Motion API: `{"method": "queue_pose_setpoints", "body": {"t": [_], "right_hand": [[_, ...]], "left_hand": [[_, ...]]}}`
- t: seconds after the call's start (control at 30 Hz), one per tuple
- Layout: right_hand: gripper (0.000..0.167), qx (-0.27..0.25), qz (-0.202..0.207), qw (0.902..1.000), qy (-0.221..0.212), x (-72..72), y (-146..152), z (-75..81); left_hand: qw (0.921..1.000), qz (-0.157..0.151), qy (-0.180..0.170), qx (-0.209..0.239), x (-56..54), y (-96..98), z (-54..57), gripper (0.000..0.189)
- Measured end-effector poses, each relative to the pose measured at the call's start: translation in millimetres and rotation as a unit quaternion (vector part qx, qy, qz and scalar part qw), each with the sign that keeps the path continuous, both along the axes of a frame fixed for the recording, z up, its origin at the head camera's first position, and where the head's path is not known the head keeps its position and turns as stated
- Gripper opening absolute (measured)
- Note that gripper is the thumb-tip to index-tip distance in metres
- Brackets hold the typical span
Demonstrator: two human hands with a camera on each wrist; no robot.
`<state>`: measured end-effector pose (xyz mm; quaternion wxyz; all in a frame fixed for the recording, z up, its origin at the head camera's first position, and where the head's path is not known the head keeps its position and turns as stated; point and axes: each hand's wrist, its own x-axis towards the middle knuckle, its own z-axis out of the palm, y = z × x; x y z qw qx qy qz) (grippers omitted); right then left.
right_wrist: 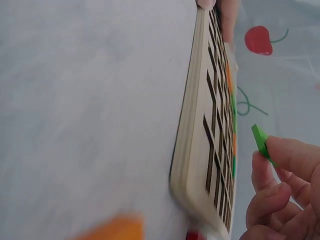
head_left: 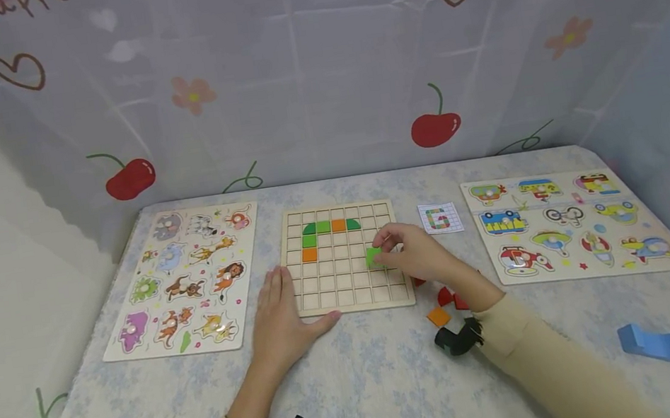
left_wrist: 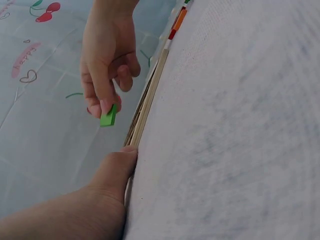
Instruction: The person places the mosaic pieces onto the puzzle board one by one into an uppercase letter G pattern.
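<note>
Holding the green tile (head_left: 373,258) above the right half of the grid board (head_left: 346,286), the right hand (head_left: 416,254) has its thumb and fingers clamped on the piece. Seating appears to be the step in hand.

1. Brace the board. The left hand (head_left: 279,327) lies along the board's left edge, fingers straight and together, thumb spread to the near edge. I judge this support adequate; light pressure suffices.
2. Confirm the cell. Check the pattern card (head_left: 439,218), right of the board, against the coloured pieces (head_left: 323,227) set toward the board's far edge.
3. Align before lowering. Turn the tile's sides parallel to the grid lines and level it; a tilted tile may catch.
4. Press flat, then part the fingers. Loose pieces (head_left: 445,295) lie off the board's near right corner; avoid sweeping them.
</note>
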<state>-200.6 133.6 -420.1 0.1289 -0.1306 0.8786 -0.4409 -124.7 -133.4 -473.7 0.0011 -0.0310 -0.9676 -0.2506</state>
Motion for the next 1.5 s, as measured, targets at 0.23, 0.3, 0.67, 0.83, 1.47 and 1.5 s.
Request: {"method": "queue_pose_setpoints", "body": {"t": [0.23,0.3,0.67,0.83,1.47,1.5], "right_hand": [[0.017,0.002,0.01,0.9999,0.003,-12.9,-40.5,-3.3],[0.017,0.002,0.017,0.9998,0.006,-13.9,-51.5,-5.0],[0.013,0.036,0.048,0.9979,0.026,-14.3,-98.5,-14.4],[0.013,0.058,0.043,0.9965,0.043,-13.8,-107.3,-14.6],[0.014,0.102,0.07,0.9905,0.059,-10.6,-108.2,-13.8],[0.013,0.105,0.073,0.9899,0.061,-10.5,-108.0,-14.0]], "left_hand": [[1.0,-0.002,0.003,-0.004,-0.4,0.1,-0.7,0.129],[0.9999,-0.004,0.007,-0.007,-0.5,0.0,-1.2,0.129],[0.9996,-0.011,0.023,-0.015,-1.7,-1.2,-4.8,0.127],[0.9995,-0.012,0.026,-0.015,-1.6,-1.7,-5.2,0.127],[0.9998,-0.009,0.017,-0.01,-0.1,-1.1,-2.1,0.126],[0.9998,-0.009,0.016,-0.008,0.2,-1.0,-1.7,0.126]]}}
